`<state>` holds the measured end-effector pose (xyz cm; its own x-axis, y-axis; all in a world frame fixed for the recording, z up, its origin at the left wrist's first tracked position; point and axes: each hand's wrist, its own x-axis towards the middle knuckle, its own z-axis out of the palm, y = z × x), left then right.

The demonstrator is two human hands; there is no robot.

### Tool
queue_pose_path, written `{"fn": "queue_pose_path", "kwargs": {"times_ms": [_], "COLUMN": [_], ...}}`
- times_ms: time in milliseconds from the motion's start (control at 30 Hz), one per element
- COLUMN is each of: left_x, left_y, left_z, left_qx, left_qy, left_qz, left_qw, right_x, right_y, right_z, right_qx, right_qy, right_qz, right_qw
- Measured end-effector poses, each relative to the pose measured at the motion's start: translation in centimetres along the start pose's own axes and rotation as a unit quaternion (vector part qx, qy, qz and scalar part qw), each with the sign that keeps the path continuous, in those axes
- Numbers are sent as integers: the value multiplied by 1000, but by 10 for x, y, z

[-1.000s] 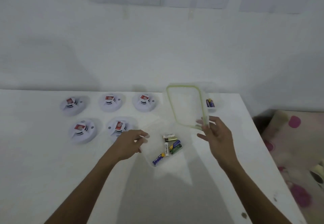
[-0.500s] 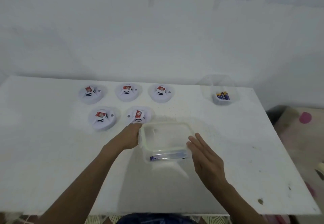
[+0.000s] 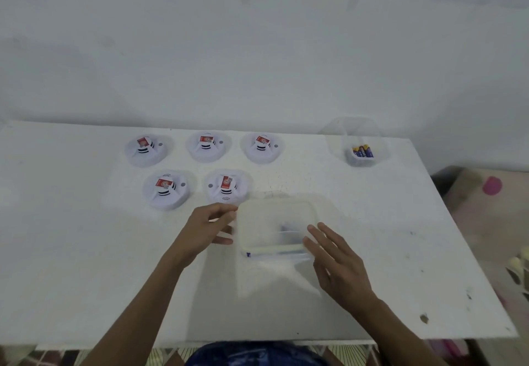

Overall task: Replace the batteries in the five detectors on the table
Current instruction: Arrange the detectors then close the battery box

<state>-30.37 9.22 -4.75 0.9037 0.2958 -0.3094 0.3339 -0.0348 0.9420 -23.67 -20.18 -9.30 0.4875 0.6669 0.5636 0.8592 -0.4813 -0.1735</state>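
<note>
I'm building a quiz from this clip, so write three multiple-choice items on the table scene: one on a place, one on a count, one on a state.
1. Where does the small tub of batteries stand?
A. At the far right of the table
B. Between the two rows of detectors
C. At the near left corner

2. How many detectors lie on the table?
A. Three
B. Five
C. Seven

3. How is the clear container between the hands?
A. Tipped on its side
B. Open, with no lid
C. Covered by its lid

Answers: 1 A, it sits apart, right of the back row. 2 B, three behind and two in front. 3 C, the pale-rimmed lid lies on top, the left hand at its side and the right hand open by its near corner.
</note>
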Motion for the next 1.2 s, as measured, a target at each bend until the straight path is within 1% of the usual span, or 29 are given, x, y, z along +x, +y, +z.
{"fn": "queue_pose_path", "kwargs": {"times_ms": [200, 433, 633, 767, 833, 900, 967, 1067, 1133, 1200], "left_x": [-4, -8, -12, -15, -15, -14, -14, -16, -16, -17], "left_y": [-5, -8, -14, -18, -20, -20, -20, -19, -19, -17], "left_z": [5, 4, 5, 8, 8, 9, 12, 18, 24, 27], "left_qx": [-8, -6, -9, -20, -21, -23, -17, 28, 60, 91], "left_qy": [19, 11, 37, 46, 51, 57, 83, 146, 161, 163], "left_qz": [3, 11, 17, 4, 3, 6, 10, 16, 20, 22], "left_qw": [1000, 1000, 999, 999, 998, 998, 996, 989, 985, 982], "right_x": [0, 10, 19, 23, 24, 25, 26, 32, 40, 47], "right_y": [3, 1, -9, -15, -18, -21, -25, -31, -34, -33], "right_z": [-4, -11, -9, -11, -13, -14, -13, -14, -16, -17], "right_qx": [17, 95, 86, 122, 133, 147, 163, 169, 191, 192], "right_qy": [-22, -33, -46, -48, -66, -83, -83, -67, -54, -64], "right_qz": [-11, 26, 96, 165, 191, 235, 284, 326, 365, 393], "right_qw": [1000, 995, 991, 978, 970, 957, 941, 928, 910, 897]}}
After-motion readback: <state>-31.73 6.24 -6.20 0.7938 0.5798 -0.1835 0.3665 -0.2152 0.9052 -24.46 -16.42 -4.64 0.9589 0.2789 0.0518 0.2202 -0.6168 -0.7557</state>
